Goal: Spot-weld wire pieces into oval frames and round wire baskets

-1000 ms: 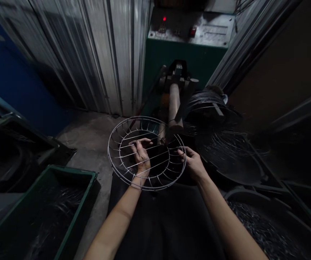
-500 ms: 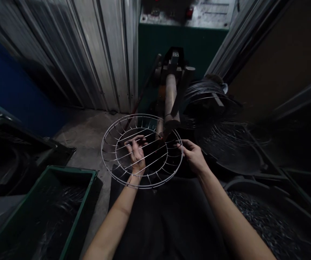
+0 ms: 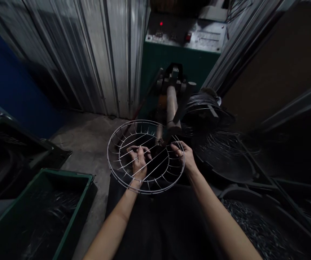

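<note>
A round wire rack (image 3: 149, 192), made of two rings joined by short spokes and crossed by straight bars, is held level in front of the machine. My left hand (image 3: 139, 162) reaches under the near rim and shows through the bars, its fingers curled about the wires. My right hand (image 3: 185, 155) is closed at the right edge of the rack, thumb and fingers bent in by the rim and spokes; the exact fingertip contact is dark. Above the rack's far right part ends a thick metal rod (image 3: 172, 104) of the machine, beside a lower, thinner post (image 3: 159, 133).
The green machine (image 3: 182, 59) carries a panel with a red light. A wire coil (image 3: 202, 101) hangs at its right. Dark round tubs (image 3: 231, 189) of metal pieces stand on the right. A green crate (image 3: 89, 177) sits left on the floor, near corrugated metal sheeting (image 3: 117, 65).
The view has tilted up, so the machine sits lower and its panel shows more. The rack has shifted slightly right and down in view, and my right fingers have come closer in on its edge.
</note>
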`<state>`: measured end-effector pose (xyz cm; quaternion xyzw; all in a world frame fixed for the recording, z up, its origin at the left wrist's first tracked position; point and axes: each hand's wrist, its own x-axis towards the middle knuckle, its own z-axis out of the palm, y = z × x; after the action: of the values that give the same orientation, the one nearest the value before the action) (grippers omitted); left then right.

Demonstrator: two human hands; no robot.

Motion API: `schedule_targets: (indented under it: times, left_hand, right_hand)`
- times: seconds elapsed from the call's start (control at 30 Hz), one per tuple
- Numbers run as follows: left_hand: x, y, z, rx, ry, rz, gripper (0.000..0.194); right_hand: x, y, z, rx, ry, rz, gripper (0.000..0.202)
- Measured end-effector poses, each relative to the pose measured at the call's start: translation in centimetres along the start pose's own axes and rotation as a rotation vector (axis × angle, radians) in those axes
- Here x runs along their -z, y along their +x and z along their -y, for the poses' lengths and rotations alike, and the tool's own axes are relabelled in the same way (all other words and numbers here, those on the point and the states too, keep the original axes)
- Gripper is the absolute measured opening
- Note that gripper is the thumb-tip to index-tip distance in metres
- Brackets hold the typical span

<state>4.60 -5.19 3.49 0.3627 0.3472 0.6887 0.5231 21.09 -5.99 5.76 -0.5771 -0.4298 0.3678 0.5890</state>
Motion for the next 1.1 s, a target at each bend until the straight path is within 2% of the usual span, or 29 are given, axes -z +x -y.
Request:
schedule_targets:
  times: [0.37, 0.6, 0.7, 0.87, 1.1]
  left_hand:
    - [0.3, -0.2, -0.4, -0.013, 0.043, 0.025, 0.022]
    - [-0.4, -1.2, -0.3, -0.056, 0.086, -0.064, 0.022]
    - [-0.4, -1.4, -0.3, -0.072, 0.115, -0.086, 0.020]
    - [-0.3, -1.5, -0.3, -0.074, 0.130, -0.052, 0.021]
    - [-0.6, -0.7, -0.2, -0.137, 0.108, -0.107, 0.018]
  right_hand:
    - [0.5, 0.2, -1.2, -0.008, 0.038, 0.023, 0.034]
    - [2.2, -1.9, -0.9, -0.003, -0.052, 0.015, 0.040]
    - [2.1, -1.9, -0.6, 0.007, -0.077, 0.016, 0.043]
    - [1.7, -1.6, -0.4, 0.007, -0.087, 0.013, 0.041]
    - [1.2, -1.0, -0.2, -0.030, -0.027, 0.023, 0.038]
